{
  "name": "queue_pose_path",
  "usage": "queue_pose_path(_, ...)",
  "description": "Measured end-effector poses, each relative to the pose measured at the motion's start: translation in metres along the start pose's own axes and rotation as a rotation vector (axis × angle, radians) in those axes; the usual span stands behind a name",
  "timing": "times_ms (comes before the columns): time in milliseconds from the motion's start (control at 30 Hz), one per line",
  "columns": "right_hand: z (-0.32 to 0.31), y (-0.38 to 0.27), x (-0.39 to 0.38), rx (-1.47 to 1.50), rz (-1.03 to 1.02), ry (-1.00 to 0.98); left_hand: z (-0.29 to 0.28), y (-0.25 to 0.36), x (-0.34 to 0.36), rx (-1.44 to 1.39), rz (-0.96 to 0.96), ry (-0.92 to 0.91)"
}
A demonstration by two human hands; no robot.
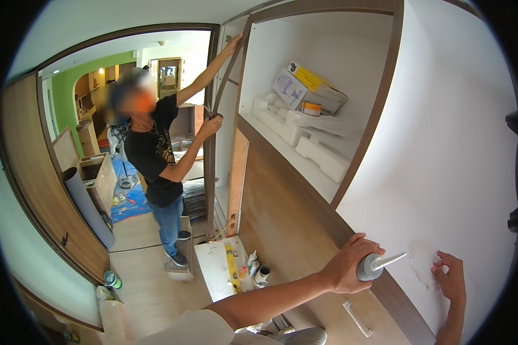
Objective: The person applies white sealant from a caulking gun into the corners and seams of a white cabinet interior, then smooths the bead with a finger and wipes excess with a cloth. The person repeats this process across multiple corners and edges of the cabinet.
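My left hand (351, 265) is wrapped round a grey bottle with a long white nozzle (375, 266), likely glue or sealant. The bottle lies tilted over the brown edge strip (380, 276) of the cabinet, its nozzle pointing right. A rough whitish smear (421, 267) marks the white cabinet panel (420, 190) just beyond the tip. Beside that smear is my right hand (450, 277), its fingers curled in toward the thumb. Whatever lies between those fingertips, if anything, is too small to make out.
A co-worker (155, 149) stands on a low box (180, 264), hands at a dark upright strip (230, 66). Boxes (311, 89) and white foam (311, 141) fill part of the open cabinet. Below are a yellow level (232, 267), bottles (253, 263) and a white handle (357, 319).
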State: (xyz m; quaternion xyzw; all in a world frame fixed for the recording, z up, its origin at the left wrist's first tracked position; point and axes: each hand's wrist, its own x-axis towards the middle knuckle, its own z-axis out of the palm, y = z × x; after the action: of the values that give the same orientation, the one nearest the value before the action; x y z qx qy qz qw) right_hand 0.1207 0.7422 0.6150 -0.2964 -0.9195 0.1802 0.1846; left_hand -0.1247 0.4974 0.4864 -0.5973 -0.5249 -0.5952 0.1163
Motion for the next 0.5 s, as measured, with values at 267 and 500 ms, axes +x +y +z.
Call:
queue_pose_path(267,-0.078,-0.156,-0.081,0.235,-1.060,-0.545,-0.001,0.004,0.000,0.030,-0.002,0.013)
queue_pose_path(500,-0.065,-0.233,-0.110,0.181,-0.911,0.426,-0.004,0.009,0.000,0.063,-0.010,-0.021)
